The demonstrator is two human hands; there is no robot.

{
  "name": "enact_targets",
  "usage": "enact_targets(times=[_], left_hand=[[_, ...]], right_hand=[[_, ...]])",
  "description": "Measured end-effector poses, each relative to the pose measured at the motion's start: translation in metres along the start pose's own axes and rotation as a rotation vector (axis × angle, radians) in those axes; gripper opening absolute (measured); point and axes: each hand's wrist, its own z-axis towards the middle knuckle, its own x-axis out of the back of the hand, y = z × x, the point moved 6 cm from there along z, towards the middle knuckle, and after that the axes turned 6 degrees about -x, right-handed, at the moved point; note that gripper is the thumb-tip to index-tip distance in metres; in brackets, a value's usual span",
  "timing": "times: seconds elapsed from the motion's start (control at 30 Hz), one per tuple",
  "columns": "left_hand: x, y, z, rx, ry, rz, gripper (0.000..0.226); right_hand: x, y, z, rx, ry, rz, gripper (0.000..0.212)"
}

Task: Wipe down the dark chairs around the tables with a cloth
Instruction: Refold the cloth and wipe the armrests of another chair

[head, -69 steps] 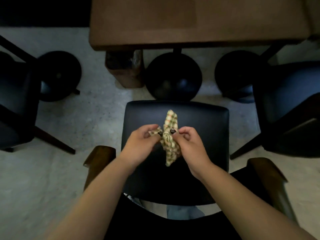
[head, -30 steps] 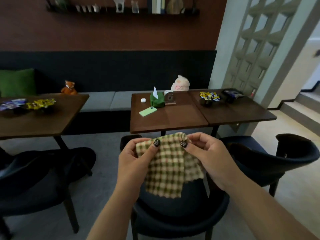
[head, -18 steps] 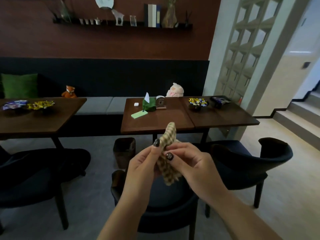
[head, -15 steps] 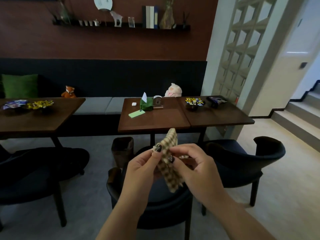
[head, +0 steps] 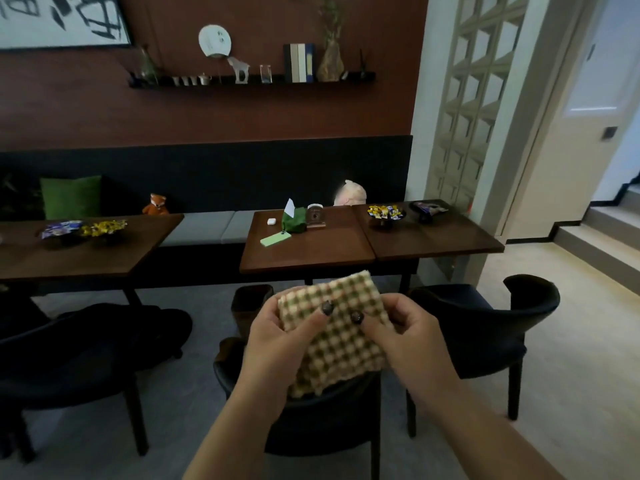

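A green and cream checked cloth (head: 341, 336) is spread flat in front of me, held up in the air. My left hand (head: 277, 336) pinches its left side with thumb on top. My right hand (head: 407, 336) pinches its right side the same way. Below my hands stands a dark chair (head: 322, 420), its curved back towards me and mostly hidden by my arms. A second dark chair (head: 485, 327) stands to the right and a third (head: 79, 358) to the left.
Two joined wooden tables (head: 346, 251) stand ahead with a green phone (head: 275, 239), a tissue holder and candy dishes. Another table (head: 69, 251) is at left. A brown bin (head: 251, 303) sits under the table. A bench runs along the wall; steps rise at right.
The cloth, bunched between my fingers half a second ago, is now spread open flat between both hands. My view has tilted up from the chair seat to the room.
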Motion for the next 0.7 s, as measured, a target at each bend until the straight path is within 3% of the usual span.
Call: enact_targets(times=[0.1, 0.17, 0.27, 0.33, 0.4, 0.57, 0.7], left_hand=[[0.01, 0.01, -0.002, -0.206, 0.104, 0.213, 0.029], [0.016, 0.011, 0.0, -0.232, 0.06, 0.275, 0.022], [0.024, 0.001, 0.012, -0.061, -0.15, 0.314, 0.032], [0.031, -0.012, 0.021, 0.038, -0.267, 0.358, 0.024], [0.037, -0.031, 0.032, 0.07, -0.31, 0.408, 0.01], [0.062, -0.107, 0.08, 0.117, -0.209, 0.593, 0.012], [0.104, -0.182, 0.129, 0.296, -0.119, 0.619, 0.014]], right_hand=[[0.004, -0.005, -0.001, 0.128, 0.114, -0.016, 0.012], [-0.002, -0.005, -0.002, 0.202, 0.093, -0.041, 0.016], [-0.02, 0.002, 0.001, 0.196, -0.113, -0.145, 0.023], [-0.031, 0.01, 0.008, 0.165, -0.212, -0.237, 0.025], [-0.038, 0.026, 0.019, 0.117, -0.209, -0.287, 0.025], [-0.058, 0.099, 0.061, -0.091, -0.148, -0.36, 0.016], [-0.083, 0.186, 0.094, -0.286, -0.186, -0.578, 0.019]])
